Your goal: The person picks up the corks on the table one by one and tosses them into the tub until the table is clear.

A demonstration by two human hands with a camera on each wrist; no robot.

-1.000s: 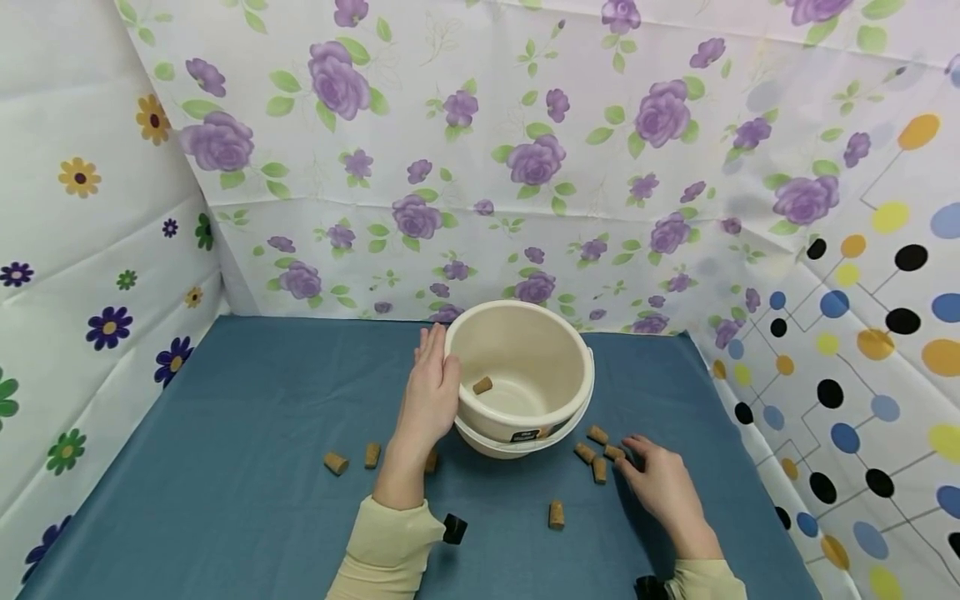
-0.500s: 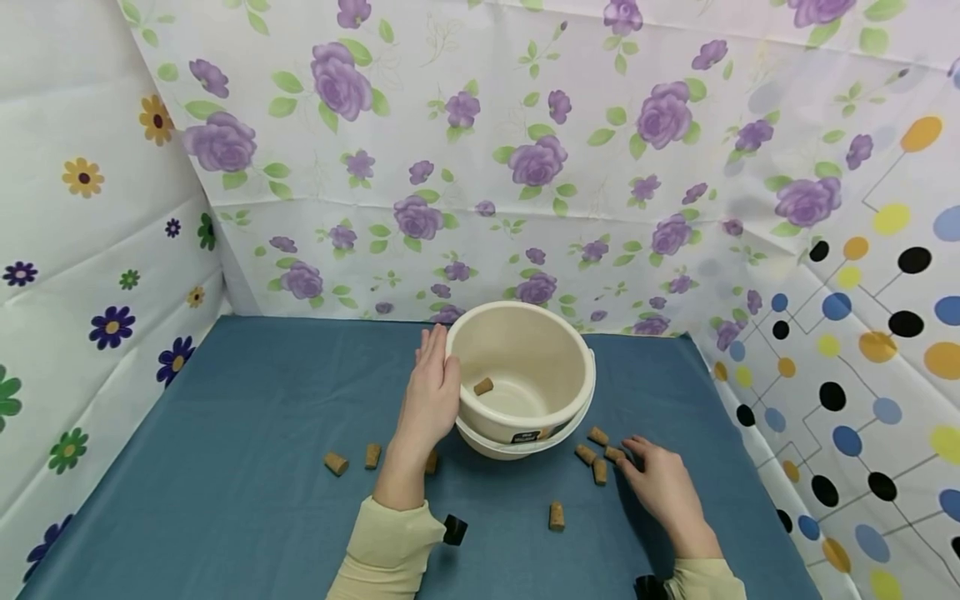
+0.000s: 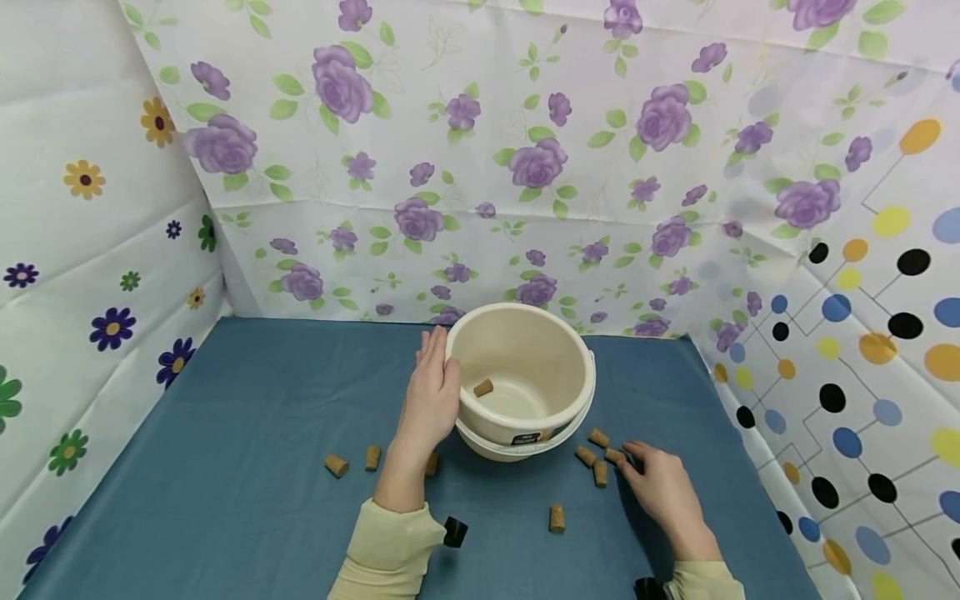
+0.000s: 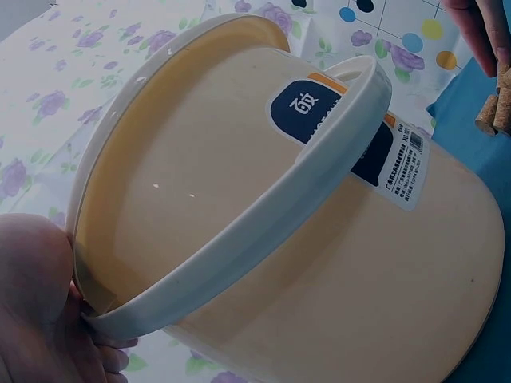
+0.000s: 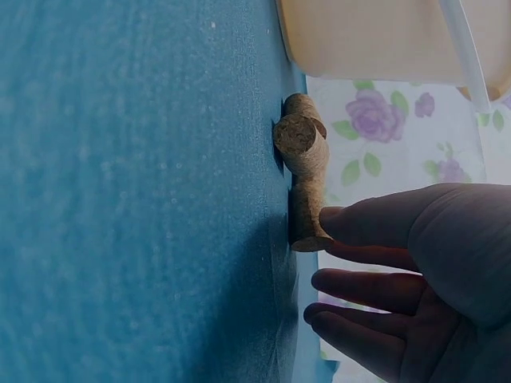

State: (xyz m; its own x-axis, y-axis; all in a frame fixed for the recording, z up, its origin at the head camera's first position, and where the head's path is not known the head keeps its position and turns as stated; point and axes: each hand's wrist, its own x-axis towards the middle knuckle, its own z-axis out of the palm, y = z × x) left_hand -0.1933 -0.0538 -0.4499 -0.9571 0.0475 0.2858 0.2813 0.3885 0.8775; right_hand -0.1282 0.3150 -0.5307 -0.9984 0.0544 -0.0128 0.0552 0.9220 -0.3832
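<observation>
A cream plastic bucket (image 3: pixel 525 362) with a white handle (image 4: pixel 263 227) and a dark label stands upright at the table's middle. My left hand (image 3: pixel 433 392) rests against its left side with fingers stretched along the outside and thumb at the rim. One cork (image 3: pixel 483 387) lies inside on the bottom. Right of the bucket sits a small cluster of corks (image 3: pixel 599 473). At the cluster's right end, my right hand (image 3: pixel 663 492) has thumb and forefinger on either side of one cork (image 5: pixel 307 223). Its other fingers stay loosely extended below, as the right wrist view shows.
A single cork (image 3: pixel 557 517) stands in front of the bucket. Farther left are two more corks, one tipped over (image 3: pixel 336 465) and one upright (image 3: pixel 372 457); another (image 3: pixel 432 464) is partly behind the left wrist. Patterned sheets (image 3: pixel 480 167) enclose the blue-covered table (image 3: pixel 247 467).
</observation>
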